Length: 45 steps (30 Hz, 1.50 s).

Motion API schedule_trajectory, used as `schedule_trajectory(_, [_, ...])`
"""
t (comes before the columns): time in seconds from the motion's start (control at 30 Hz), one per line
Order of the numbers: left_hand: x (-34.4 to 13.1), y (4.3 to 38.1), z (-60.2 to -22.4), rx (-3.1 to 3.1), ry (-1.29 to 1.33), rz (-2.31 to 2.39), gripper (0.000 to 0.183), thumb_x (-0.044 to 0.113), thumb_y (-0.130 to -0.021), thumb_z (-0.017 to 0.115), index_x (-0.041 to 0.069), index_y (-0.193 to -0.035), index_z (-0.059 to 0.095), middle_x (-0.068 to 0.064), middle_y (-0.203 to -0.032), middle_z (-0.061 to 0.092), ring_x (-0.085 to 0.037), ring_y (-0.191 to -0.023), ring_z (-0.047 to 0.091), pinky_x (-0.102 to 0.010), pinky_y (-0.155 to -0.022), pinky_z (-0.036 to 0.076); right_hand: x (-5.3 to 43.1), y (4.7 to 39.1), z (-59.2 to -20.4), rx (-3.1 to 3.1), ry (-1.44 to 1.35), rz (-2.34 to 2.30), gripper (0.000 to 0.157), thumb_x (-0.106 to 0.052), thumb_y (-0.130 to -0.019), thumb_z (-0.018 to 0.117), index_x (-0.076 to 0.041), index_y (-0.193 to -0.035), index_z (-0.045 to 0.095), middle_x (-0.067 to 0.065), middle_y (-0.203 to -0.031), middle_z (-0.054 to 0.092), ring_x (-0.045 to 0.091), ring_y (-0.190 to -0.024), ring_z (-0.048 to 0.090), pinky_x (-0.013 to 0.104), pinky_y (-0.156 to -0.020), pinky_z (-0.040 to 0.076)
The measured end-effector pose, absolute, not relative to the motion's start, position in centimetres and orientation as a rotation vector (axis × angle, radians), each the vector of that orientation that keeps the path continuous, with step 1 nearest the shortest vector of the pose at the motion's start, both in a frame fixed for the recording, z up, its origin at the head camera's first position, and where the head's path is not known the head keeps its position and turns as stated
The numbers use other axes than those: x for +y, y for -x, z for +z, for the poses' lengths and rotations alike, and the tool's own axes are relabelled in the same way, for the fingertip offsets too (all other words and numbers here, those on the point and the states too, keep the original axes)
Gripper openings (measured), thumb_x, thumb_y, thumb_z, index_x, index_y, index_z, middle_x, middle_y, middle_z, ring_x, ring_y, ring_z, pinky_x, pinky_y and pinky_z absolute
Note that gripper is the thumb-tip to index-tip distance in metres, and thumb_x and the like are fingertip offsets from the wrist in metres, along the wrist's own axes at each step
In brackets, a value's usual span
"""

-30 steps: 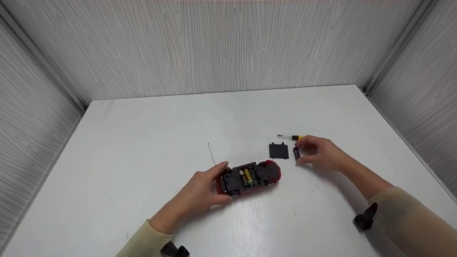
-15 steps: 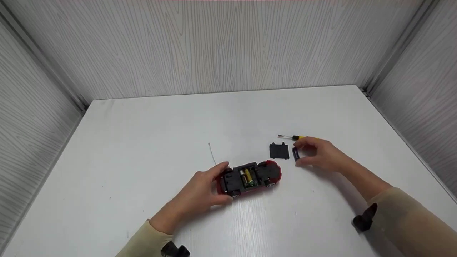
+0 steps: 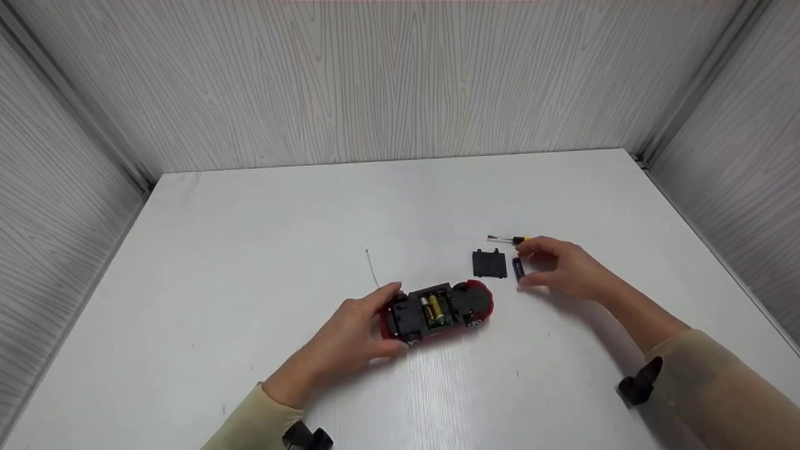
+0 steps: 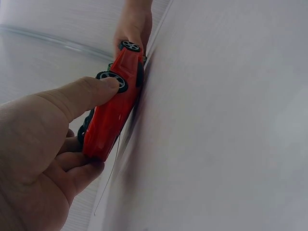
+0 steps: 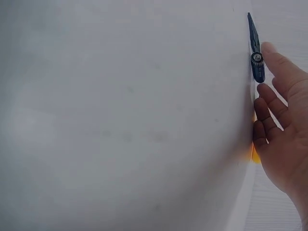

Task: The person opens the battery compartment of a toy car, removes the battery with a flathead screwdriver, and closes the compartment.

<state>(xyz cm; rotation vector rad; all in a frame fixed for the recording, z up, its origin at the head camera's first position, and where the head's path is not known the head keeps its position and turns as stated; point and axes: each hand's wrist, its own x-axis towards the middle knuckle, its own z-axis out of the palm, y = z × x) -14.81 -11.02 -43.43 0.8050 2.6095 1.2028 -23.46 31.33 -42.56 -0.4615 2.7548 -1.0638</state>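
Observation:
A red toy car (image 3: 478, 302) lies upside down on the white table, its black underside and open battery bay upward. Two batteries (image 3: 435, 309) show in the bay. My left hand (image 3: 350, 331) grips the car's left end, thumb on a wheel side in the left wrist view (image 4: 79, 96). My right hand (image 3: 562, 269) is bent around a dark loose battery (image 3: 518, 269). Its thumb and index tips stand close to the battery's two ends; no firm pinch shows. In the right wrist view, the battery (image 5: 260, 72) rests beside those fingertips.
A black battery cover (image 3: 489, 264) lies left of the loose battery. Behind it is a screwdriver (image 3: 509, 240), its yellow handle partly behind my right hand. A thin wire antenna (image 3: 372, 267) sticks out beyond the car. Grey wood-grain panels (image 3: 400, 81) border the table.
The loose battery has shifted very slightly left towards the cover, away from my right hand. The left hand and the car hold their place.

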Motion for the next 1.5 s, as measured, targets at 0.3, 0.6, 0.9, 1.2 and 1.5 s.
schedule_trajectory(0.3, [-10.9, 14.8, -43.3, 2.594, -0.797, 1.207, 0.094, 0.023, -0.085, 0.09, 0.006, -0.163, 0.04, -0.006, -0.147, 0.064, -0.021, -0.14, 0.055, -0.047, -0.12, 0.038, 29.7, 22.4, -40.2, 2.756, 0.637, -1.252, 0.052, -0.023, -0.09, 0.088, -0.011, -0.136, 0.067, 0.01, -0.133, 0.068, 0.032, -0.126, 0.06, 0.049, -0.113, 0.044])
schedule_trajectory(0.6, [-11.0, 14.8, -43.4, 2.59, -0.79, 1.204, 0.094, 0.023, -0.086, 0.09, 0.006, -0.164, 0.039, -0.008, -0.15, 0.062, -0.024, -0.142, 0.053, -0.048, -0.121, 0.037, 24.7, 20.5, -39.1, 2.706, 0.83, -1.137, 0.057, -0.034, -0.089, 0.089, -0.018, -0.139, 0.068, -0.001, -0.14, 0.066, 0.026, -0.134, 0.058, 0.052, -0.115, 0.044])
schedule_trajectory(0.9, [-11.0, 14.9, -43.4, 2.593, -0.78, 1.205, 0.094, 0.025, -0.086, 0.09, 0.007, -0.164, 0.04, -0.007, -0.149, 0.062, -0.024, -0.141, 0.054, -0.048, -0.12, 0.038, 20.9, 19.5, -40.0, 2.582, 0.972, -1.089, 0.059, -0.038, -0.088, 0.089, -0.018, -0.14, 0.068, -0.011, -0.141, 0.062, 0.019, -0.135, 0.055, 0.047, -0.114, 0.044])
schedule_trajectory(1.2, [-11.0, 14.8, -43.4, 2.608, -0.807, 1.197, 0.092, 0.025, -0.086, 0.09, 0.008, -0.162, 0.042, -0.005, -0.146, 0.065, -0.02, -0.136, 0.058, -0.046, -0.117, 0.041, 19.5, 19.2, -41.0, 2.546, 1.003, -1.061, 0.052, -0.036, -0.088, 0.089, -0.025, -0.135, 0.072, -0.004, -0.143, 0.061, 0.022, -0.132, 0.055, 0.05, -0.107, 0.048])
schedule_trajectory(1.5, [-11.0, 14.8, -43.3, 2.626, -0.803, 1.19, 0.091, 0.025, -0.085, 0.089, 0.009, -0.162, 0.043, -0.006, -0.144, 0.066, -0.021, -0.132, 0.06, -0.047, -0.116, 0.043, 19.1, 19.3, -41.6, 2.536, 1.02, -1.035, 0.052, -0.033, -0.088, 0.089, -0.024, -0.136, 0.072, 0.0, -0.142, 0.062, 0.025, -0.13, 0.056, 0.05, -0.107, 0.048])
